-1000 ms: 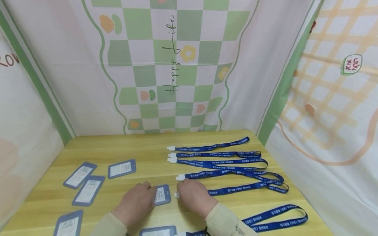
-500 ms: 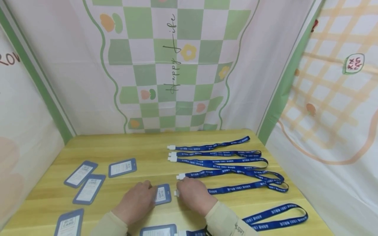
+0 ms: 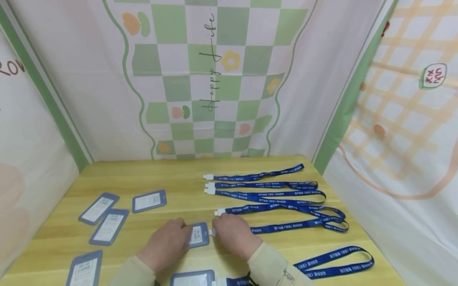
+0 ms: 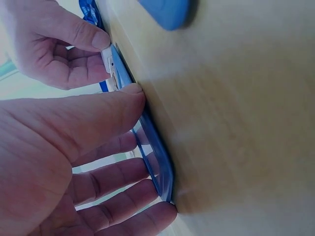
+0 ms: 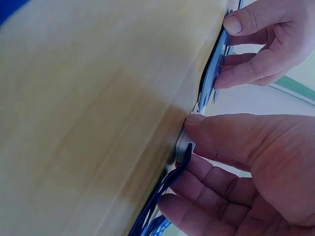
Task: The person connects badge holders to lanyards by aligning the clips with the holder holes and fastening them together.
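Note:
My left hand (image 3: 166, 243) grips a blue card holder (image 3: 200, 235) by its edges, thumb on one side and fingers on the other in the left wrist view. Its printed card faces up, and the hand hides the holder's left part. Just right of it, my right hand (image 3: 237, 235) pinches the white clip (image 5: 183, 146) of a blue lanyard (image 3: 286, 228) between thumb and fingers. The clip's tip is right at the slotted end of the holder. From under the right hand the lanyard strap runs off to the right across the wooden table (image 3: 143, 174).
Several blue lanyards with white clips, such as the farthest lanyard (image 3: 257, 176), lie on the right. More card holders, one of them a holder (image 3: 149, 201) set apart, lie on the left. A holder (image 3: 193, 279) at the near edge meets a lanyard clip (image 3: 221, 282). Curtains surround the table.
The white clip has come closer to the card holder, narrowing the gap between them. Both hands keep their grips, and the head view has shifted slightly.

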The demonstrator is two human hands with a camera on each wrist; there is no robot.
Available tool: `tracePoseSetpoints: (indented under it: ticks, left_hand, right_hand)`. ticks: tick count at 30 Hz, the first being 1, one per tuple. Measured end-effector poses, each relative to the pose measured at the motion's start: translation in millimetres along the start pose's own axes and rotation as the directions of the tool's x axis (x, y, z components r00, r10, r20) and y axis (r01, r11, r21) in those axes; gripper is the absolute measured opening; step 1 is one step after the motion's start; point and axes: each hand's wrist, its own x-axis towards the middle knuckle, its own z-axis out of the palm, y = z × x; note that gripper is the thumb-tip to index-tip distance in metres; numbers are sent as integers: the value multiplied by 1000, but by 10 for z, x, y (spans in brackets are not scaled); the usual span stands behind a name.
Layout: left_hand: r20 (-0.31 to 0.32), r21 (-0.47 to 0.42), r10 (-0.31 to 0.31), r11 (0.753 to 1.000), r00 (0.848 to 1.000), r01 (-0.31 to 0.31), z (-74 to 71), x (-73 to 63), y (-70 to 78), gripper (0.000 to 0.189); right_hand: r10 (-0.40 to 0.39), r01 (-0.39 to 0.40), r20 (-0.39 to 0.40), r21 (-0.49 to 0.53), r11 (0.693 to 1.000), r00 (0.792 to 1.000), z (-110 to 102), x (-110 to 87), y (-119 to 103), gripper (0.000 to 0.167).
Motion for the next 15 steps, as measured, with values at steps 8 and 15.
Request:
tracePoseSetpoints:
  ticks: [8,15]
  left_hand:
    - [-29,26,13,1000,999,-13,10,-11,12,32]
    - [-46,19,16,1000,999,-15,10,-16,3,33]
  right_hand:
    - [-3,3,2,4,1000,1000,1,14,-9,9]
    - [12,-12,16,22,1000,1000,-9,22,-23,10]
